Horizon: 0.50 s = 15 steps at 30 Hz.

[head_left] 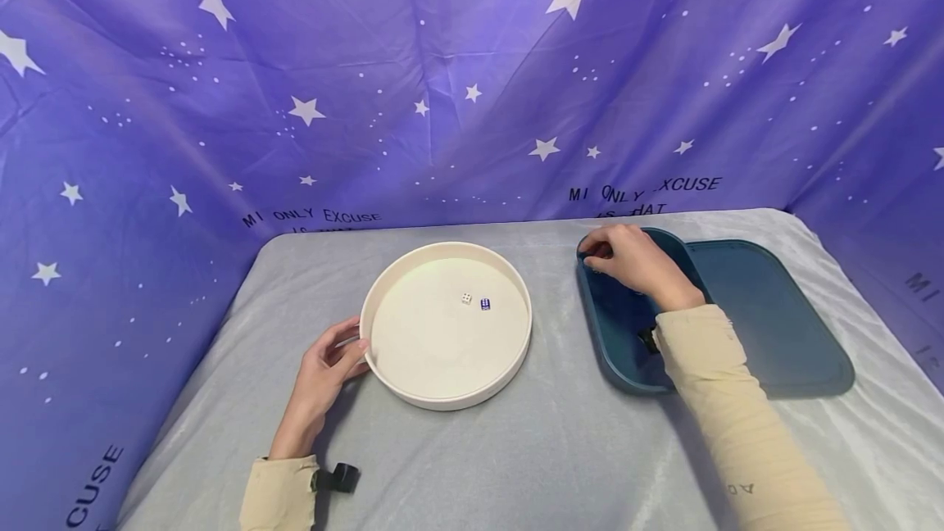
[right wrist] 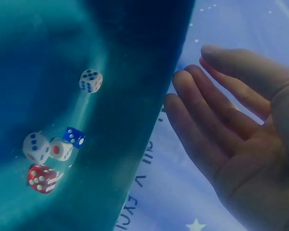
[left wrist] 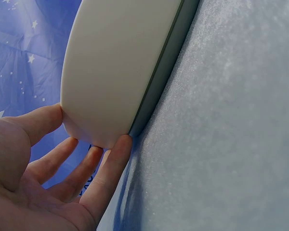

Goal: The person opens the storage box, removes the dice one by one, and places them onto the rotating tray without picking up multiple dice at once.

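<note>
On the table's left-middle is a cream round tray (head_left: 435, 351) with a low wall. Inside it lie a white die (head_left: 466, 299) and a blue die (head_left: 485, 304). My left hand (head_left: 328, 371) holds the tray's left side, thumb at the rim and fingertips against the wall. My right hand (head_left: 637, 265) hovers over the far left corner of a dark teal rectangular tray (head_left: 601, 342), fingers loosely bent and holding nothing. Several dice lie in that tray: a white one (right wrist: 90, 81), a red one (right wrist: 42, 178), a small blue one (right wrist: 74, 136) and others.
A flat teal panel (head_left: 782, 326) adjoins the teal tray on its right. Pale grey cloth (head_left: 442, 465) covers the table. Behind and at both sides hangs a purple curtain (head_left: 472, 146) with white stars. Black wrist devices (head_left: 342, 478) show at the sleeves.
</note>
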### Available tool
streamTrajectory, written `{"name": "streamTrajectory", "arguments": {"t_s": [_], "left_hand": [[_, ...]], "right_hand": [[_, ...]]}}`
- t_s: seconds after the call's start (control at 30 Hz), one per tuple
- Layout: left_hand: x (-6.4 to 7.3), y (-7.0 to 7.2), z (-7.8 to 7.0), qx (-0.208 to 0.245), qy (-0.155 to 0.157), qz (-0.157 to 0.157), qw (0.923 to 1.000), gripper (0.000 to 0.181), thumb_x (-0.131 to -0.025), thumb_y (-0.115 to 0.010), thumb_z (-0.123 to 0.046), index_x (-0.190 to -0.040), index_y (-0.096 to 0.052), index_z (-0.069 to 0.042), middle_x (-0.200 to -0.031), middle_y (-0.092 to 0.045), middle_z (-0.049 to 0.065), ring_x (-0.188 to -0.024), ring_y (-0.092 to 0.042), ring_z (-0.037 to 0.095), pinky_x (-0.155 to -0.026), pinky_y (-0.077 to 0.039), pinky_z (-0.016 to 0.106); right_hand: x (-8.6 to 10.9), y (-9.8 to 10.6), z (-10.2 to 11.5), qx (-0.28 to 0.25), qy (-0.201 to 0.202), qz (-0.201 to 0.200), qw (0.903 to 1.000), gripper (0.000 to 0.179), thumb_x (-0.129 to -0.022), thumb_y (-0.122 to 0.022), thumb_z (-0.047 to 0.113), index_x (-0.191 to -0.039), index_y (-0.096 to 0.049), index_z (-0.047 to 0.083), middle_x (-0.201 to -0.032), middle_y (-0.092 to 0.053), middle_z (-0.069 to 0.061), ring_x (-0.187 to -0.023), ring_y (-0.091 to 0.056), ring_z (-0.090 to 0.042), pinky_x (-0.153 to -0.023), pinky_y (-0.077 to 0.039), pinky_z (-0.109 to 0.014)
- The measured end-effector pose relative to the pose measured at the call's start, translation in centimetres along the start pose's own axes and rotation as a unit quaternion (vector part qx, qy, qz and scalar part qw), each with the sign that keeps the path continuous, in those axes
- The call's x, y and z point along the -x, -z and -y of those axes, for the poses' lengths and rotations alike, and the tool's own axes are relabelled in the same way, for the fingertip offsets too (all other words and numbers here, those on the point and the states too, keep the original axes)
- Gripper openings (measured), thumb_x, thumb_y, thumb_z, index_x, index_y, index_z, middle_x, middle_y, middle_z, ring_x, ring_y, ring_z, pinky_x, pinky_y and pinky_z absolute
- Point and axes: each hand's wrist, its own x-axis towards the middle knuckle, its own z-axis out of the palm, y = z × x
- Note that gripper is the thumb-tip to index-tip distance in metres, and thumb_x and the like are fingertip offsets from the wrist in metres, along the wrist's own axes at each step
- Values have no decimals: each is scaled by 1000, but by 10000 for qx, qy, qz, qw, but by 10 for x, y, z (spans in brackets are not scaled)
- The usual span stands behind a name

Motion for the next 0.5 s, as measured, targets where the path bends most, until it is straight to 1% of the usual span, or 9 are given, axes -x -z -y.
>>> {"name": "streamTrajectory", "arguments": {"t_s": [0.33, 0.5], "left_hand": [[-1, -1, 0, -7, 7, 13, 10000, 51, -96, -67, -16, -142, -49, -6, -139, -52, 18, -109, -64, 10, -86, -61, 28], [-2, 0, 1, -17, 11, -28, 10000, 51, -96, -68, -16, -143, -49, -6, -139, -53, 17, -108, -64, 9, -86, -61, 28]], "right_hand": [[1, -1, -13, 2, -142, 54, 9999, 23, -94, -66, 5, -115, -69, -3, -105, -70, -20, -95, -67, -32, -83, -57, -48], [-1, -4, -21, -7, -268, 75, 9996, 26, -93, -66, 4, -118, -66, -5, -107, -69, -22, -99, -65, -35, -86, -55, -50]]}}
